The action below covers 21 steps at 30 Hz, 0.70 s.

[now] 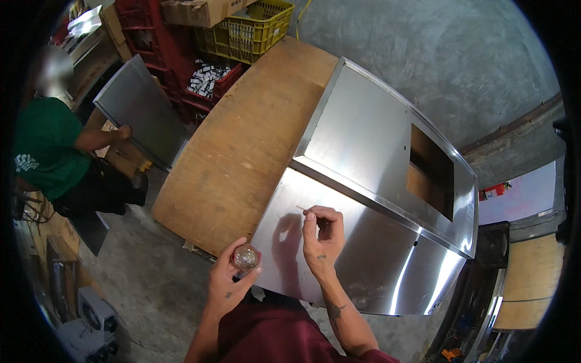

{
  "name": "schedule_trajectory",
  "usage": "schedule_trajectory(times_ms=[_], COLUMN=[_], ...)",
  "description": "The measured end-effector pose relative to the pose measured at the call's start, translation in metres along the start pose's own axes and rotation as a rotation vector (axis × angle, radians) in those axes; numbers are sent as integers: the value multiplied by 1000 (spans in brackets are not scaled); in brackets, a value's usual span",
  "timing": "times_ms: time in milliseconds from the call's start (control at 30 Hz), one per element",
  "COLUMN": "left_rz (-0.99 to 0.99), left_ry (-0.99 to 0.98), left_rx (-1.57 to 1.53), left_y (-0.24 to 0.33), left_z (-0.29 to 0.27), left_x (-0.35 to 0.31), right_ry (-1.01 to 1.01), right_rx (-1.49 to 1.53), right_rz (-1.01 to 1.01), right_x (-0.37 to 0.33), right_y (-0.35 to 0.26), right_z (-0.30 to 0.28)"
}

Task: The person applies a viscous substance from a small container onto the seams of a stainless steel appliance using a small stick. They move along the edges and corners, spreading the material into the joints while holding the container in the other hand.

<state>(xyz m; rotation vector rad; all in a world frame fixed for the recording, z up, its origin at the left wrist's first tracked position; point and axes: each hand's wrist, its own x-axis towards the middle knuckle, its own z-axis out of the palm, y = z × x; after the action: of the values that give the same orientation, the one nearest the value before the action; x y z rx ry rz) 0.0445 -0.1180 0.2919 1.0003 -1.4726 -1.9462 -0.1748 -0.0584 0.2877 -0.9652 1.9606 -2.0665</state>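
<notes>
Thin stick [299, 207], just below centre, was pinched in the right hand [323, 239], its inner end hidden. Left hand [225, 279] gripped a round container [246, 257] at seven o'clock, contents indistinct. Metal panel [393, 248] lay toward four o'clock.

The table [236, 145] is wooden; a metal panel [363, 121] lies atop.
</notes>
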Motion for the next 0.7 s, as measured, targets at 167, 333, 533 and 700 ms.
schedule_trajectory(times_ms=[167,333,533,700], left_rz=[36,24,7,31], left_ry=[8,30,56,93], left_rx=[-59,-29,-12,39], left_y=[-19,-32,-42,-55], left_z=[-20,-42,-71,-110], left_x=[8,25,42,45], right_ry=[20,-118,-511,-839], right_rx=[-160,-168,-553,-771], right_rz=[-149,-16,-104,-15], right_x=[27,97,211,247], right_y=[29,7,14,22], right_z=[18,27,58,83])
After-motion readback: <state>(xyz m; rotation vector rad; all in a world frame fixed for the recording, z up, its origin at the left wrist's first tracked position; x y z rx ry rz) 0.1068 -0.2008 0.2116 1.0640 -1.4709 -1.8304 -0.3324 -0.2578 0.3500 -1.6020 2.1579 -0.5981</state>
